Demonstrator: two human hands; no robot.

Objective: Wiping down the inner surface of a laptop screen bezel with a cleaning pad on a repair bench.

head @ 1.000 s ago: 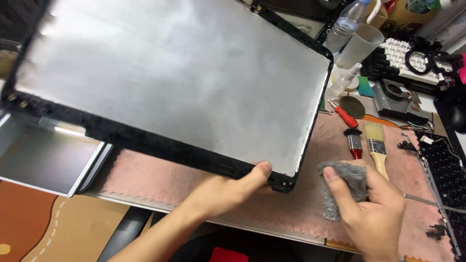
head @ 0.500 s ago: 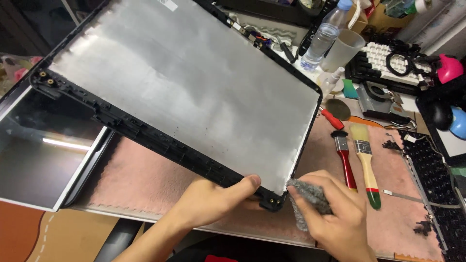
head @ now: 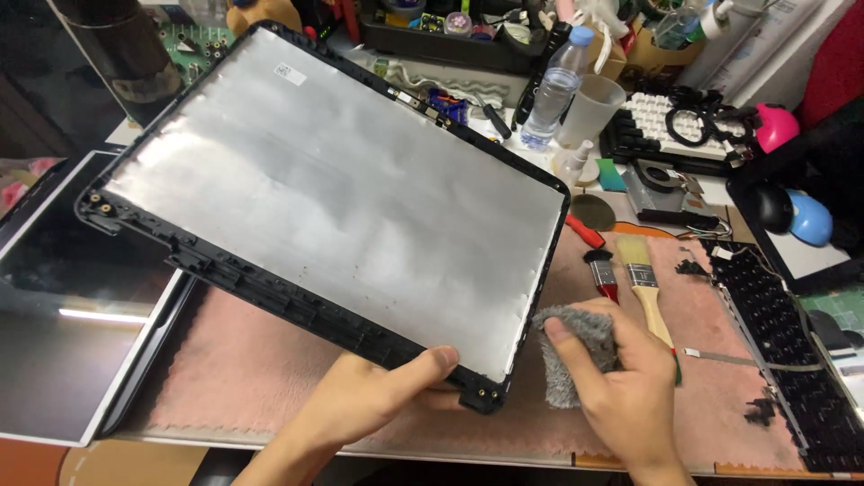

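Observation:
My left hand (head: 373, 400) grips the near edge of a laptop lid cover (head: 333, 193), black-framed with a silvery foil inside face, held tilted above the pink work mat (head: 243, 378). My thumb lies over the frame next to its bottom right corner hinge mount. My right hand (head: 621, 382) holds a grey fuzzy cloth (head: 576, 346) bunched in the fingers, just right of that corner and close to the lid's right edge.
Two paintbrushes (head: 643, 279) and a red-handled screwdriver (head: 585, 231) lie on the mat right of the lid. A black keyboard (head: 778, 346) lies at the far right, a display panel (head: 54, 342) at the left. A water bottle (head: 551, 90), plastic cup (head: 589, 110) and clutter line the back.
The lid has swung lower and more to the left in view. My right hand with the cloth has moved up beside the lid's bottom right corner.

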